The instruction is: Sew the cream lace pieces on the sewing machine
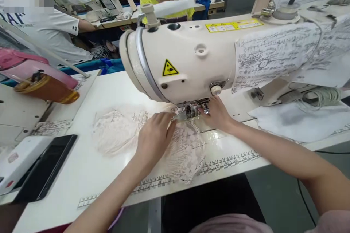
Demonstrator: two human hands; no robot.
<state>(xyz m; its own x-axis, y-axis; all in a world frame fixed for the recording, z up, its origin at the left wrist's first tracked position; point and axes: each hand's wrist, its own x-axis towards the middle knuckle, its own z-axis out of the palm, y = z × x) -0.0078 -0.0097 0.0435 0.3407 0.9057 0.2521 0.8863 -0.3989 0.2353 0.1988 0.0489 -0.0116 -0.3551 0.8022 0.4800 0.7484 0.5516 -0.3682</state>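
Note:
Pale pink lace fabric (188, 153) lies under the presser foot (189, 112) of a white sewing machine (188, 58) and hangs slightly over the table's front edge. My left hand (155, 131) is on the lace just left of the foot, its fingers bent and closed on the fabric. To the right of the foot is my right hand (217, 114), fingers curled in close to the needle area. Its fingertips are partly hidden by the machine parts, so what they hold cannot be made out. More bunched lace (115, 131) spreads out left of my left hand.
A printed ruler strip (232, 159) runs along the front edge of the table. At left are a black phone-like slab (46, 167), a white box (23, 160), an amber cup (49, 89) and a pink bottle (35, 65). White cloth (298, 123) lies at right. Two people sit beyond.

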